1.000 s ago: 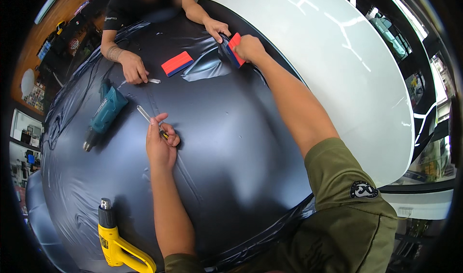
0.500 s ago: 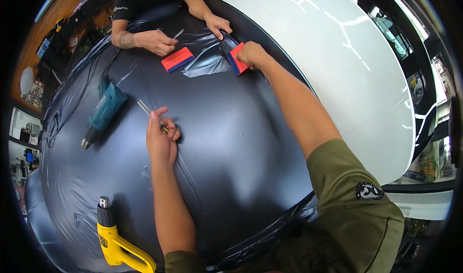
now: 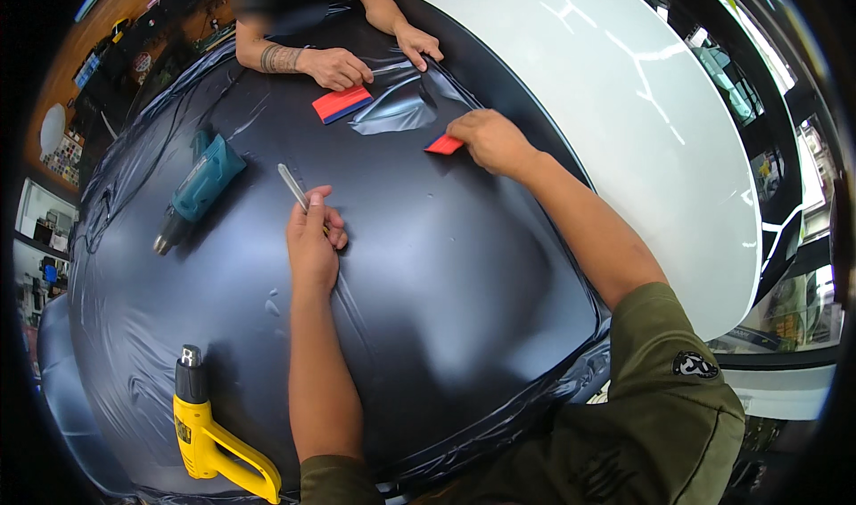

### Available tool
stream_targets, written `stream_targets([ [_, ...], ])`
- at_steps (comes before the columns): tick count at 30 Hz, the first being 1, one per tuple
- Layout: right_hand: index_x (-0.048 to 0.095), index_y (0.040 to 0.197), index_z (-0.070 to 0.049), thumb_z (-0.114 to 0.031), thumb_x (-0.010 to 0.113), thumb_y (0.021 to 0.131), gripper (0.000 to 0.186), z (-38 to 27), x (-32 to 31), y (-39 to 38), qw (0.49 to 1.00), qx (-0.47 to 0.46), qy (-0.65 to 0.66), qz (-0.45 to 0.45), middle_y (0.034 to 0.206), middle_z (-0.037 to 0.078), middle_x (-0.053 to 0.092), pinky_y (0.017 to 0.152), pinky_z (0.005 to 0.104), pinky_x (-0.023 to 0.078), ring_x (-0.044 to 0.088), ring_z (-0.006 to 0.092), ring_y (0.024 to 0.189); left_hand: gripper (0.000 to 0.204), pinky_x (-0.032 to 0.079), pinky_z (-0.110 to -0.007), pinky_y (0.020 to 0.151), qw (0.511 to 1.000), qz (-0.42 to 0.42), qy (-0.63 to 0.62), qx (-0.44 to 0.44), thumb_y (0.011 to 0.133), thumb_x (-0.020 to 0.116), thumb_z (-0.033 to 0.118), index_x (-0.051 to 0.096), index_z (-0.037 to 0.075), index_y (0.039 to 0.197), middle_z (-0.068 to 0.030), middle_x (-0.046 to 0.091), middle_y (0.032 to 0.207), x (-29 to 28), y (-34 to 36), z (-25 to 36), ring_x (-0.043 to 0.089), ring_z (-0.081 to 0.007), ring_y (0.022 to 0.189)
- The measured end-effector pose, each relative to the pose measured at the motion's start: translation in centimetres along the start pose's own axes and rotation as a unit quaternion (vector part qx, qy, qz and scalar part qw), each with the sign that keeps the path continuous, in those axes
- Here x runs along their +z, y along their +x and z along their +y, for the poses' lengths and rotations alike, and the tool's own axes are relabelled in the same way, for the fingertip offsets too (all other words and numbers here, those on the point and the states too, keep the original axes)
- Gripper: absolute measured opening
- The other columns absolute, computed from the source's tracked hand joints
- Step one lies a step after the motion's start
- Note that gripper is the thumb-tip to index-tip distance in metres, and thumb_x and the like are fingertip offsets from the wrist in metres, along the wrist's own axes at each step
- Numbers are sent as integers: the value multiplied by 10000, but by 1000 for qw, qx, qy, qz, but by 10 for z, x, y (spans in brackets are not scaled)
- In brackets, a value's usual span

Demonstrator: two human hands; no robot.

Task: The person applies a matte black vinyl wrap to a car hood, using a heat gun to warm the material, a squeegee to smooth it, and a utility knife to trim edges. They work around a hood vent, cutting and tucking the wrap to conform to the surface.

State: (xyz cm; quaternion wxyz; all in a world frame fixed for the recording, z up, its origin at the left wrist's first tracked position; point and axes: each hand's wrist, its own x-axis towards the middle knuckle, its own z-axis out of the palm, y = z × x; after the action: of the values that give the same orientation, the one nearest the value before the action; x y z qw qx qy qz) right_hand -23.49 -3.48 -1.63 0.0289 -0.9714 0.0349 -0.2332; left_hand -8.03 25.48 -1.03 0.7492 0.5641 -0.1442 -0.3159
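Note:
My left hand [image 3: 314,238] is closed around a slim silver cutter [image 3: 294,184] with a small yellow part, above the dark satin film [image 3: 446,300] stretched over a curved car panel. My right hand [image 3: 490,141] grips a red squeegee [image 3: 442,145] at the film, near the panel's right edge. Beyond it, a lifted film flap [image 3: 397,111] lies folded. Another red squeegee [image 3: 337,104], with a blue edge, lies beside the co-worker's hand [image 3: 339,70]; that person's other hand [image 3: 417,43] pinches the film at the far edge.
A teal heat gun [image 3: 201,188] lies to the left, a yellow heat gun [image 3: 214,443] at lower left. A large white glossy panel [image 3: 660,175] borders the right. The co-worker leans over the far side. Shelving with tools [image 3: 111,68] stands along the left.
My right hand has moved down and right, tilting the squeegee flatter. My left hand has shifted slightly up and right. The co-worker's tattooed arm has moved up and right toward the flap.

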Motion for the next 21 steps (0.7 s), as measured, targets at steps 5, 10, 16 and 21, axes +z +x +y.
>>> stream_targets([
  [5, 653, 947, -33, -15, 572, 780, 187, 9, 17, 24, 997, -23, -11, -72, 995, 134, 674, 871, 410, 488, 615, 307, 1007, 319, 429, -285, 609, 958, -66, 266, 82, 998, 545, 271, 591, 57, 1231, -31, 556, 749, 8, -7, -11, 507, -105, 646],
  [10, 670, 974, -35, -24, 574, 781, 216, 2, 4, 43, 992, 63, -23, -109, 968, 118, 680, 870, 401, 488, 615, 300, 1001, 348, 481, -356, 716, 870, -84, 447, 189, 916, 618, 229, 621, 70, 1225, -96, 626, 831, 24, -24, -12, 606, -238, 756],
  [16, 694, 1051, -41, -45, 621, 804, 258, -15, 12, 16, 999, -36, -27, -15, 1010, 93, 704, 843, 374, 482, 626, 287, 893, 250, 468, -389, 724, 732, -137, 591, 311, 848, 669, 207, 703, 77, 1059, -82, 575, 843, 39, -38, -15, 557, -263, 811],
  [21, 697, 1031, -50, -49, 616, 797, 248, -17, 21, 49, 994, 15, -77, -74, 954, 69, 699, 818, 362, 487, 607, 271, 879, 240, 428, -383, 744, 671, -178, 634, 341, 818, 700, 175, 700, 71, 1034, -80, 560, 899, 47, -43, -27, 529, -250, 859],
])
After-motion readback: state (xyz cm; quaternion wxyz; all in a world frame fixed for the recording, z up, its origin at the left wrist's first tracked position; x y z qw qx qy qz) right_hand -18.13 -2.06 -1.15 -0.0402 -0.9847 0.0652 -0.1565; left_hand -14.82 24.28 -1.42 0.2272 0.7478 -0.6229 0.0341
